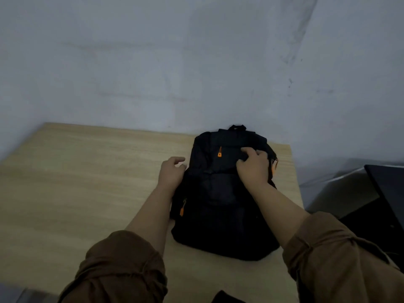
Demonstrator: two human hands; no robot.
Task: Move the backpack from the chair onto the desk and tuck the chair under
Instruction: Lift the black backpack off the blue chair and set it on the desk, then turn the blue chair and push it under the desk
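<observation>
On the right half of the wooden surface [87, 182] we find one black backpack [220, 204] lying flat, its top handle toward the far wall [196, 62]. We count three orange zipper pulls [219, 153]. Our right hand [253, 167] pinches a fold of fabric near its top. Our left hand [171, 171] rests against its left side, fingers loosely curled, holding nothing. Both brown sleeves [122, 265] are rolled up.
</observation>
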